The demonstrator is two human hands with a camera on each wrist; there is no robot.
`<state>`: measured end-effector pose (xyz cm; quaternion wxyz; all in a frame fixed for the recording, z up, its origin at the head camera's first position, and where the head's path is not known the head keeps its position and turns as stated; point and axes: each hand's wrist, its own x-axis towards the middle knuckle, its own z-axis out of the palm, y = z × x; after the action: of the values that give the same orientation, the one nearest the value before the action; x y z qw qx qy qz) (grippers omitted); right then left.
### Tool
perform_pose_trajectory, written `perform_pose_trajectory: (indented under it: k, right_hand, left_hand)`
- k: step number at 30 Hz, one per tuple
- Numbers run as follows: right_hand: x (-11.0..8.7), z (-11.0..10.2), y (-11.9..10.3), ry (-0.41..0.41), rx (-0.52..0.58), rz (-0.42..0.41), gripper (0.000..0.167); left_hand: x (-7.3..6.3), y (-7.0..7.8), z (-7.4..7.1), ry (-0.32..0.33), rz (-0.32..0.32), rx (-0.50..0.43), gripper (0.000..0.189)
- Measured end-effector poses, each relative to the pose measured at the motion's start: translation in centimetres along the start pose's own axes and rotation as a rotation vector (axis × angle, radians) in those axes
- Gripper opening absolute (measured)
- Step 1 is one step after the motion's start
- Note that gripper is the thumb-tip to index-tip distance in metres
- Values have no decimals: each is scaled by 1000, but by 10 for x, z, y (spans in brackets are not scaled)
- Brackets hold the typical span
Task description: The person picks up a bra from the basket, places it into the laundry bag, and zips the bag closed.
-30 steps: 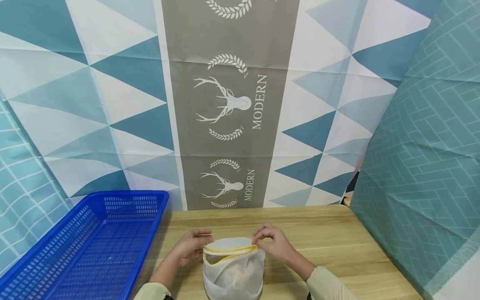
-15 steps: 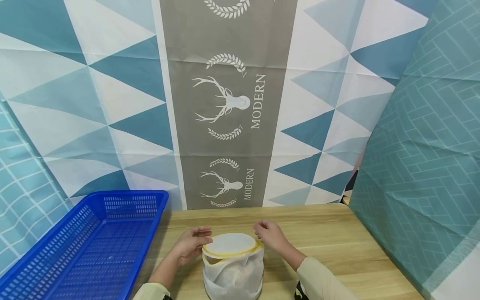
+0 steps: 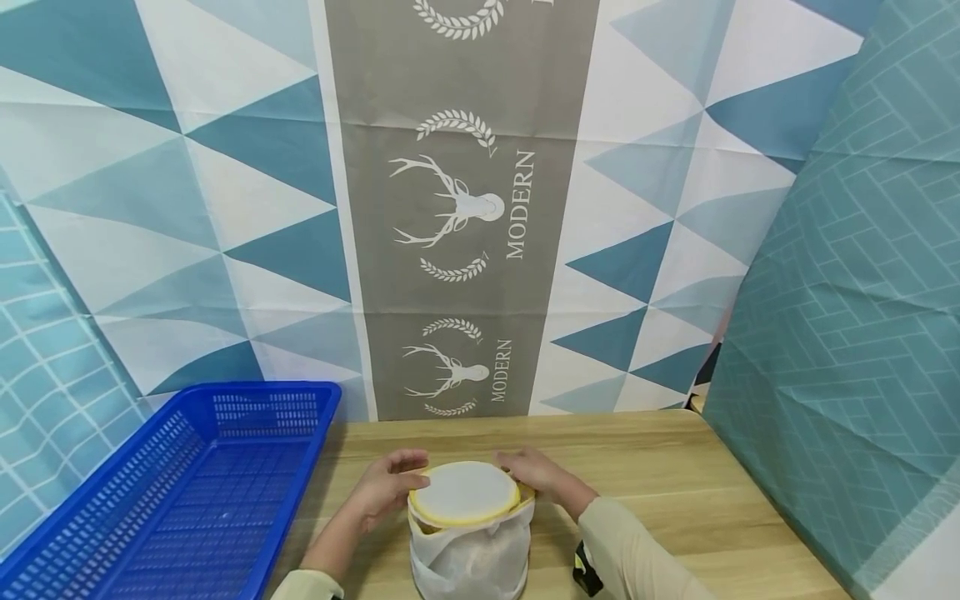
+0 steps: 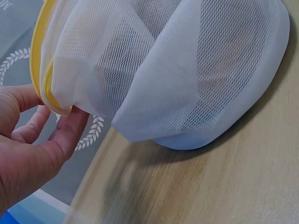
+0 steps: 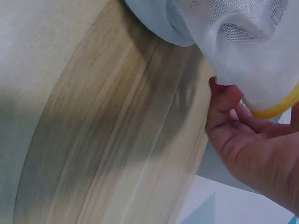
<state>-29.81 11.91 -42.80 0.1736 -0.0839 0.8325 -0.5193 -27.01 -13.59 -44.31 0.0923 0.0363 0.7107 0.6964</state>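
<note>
A white mesh laundry bag [image 3: 471, 558] with a yellow zip stands upright on the wooden table, partly unzipped along its front. Its round white lid [image 3: 465, 492] is edged in yellow and lies tilted over the top. My left hand [image 3: 386, 487] holds the bag's left rim; in the left wrist view its thumb and fingers pinch the yellow-edged part. At the right rear of the rim is my right hand [image 3: 536, 473], with curled fingers gripping the mesh beside the zip in the right wrist view. Pale contents show dimly through the mesh.
A blue perforated plastic basket [image 3: 217, 500] stands on the left. Behind the wooden table [image 3: 637, 467] hangs a patterned cloth [image 3: 457, 208], and a teal cloth [image 3: 847, 333] hangs along the right side.
The lid has tilted up to show more of its white top. My right hand came off the lid's edge, then took hold farther along the right rear rim. My left hand stayed at the left rim.
</note>
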Motion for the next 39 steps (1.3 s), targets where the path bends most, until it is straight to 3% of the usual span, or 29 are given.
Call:
perform_pose_trajectory:
  k: [7,21,28,39]
  right_hand:
    - [4,0,-1,1,-10,-6,44]
    - [1,-4,-8,-87,122,-29,40]
    - [-4,-5,-12,-131,208,-26,33]
    - [-15,-5,-21,-87,190,-31,28]
  left_hand:
    - [1,2,1,29,16,-14,54]
    - [-2,12,3,84,14,11,49]
    - [-3,13,4,62,21,19,48]
    - [-4,16,3,-10,57,14,52]
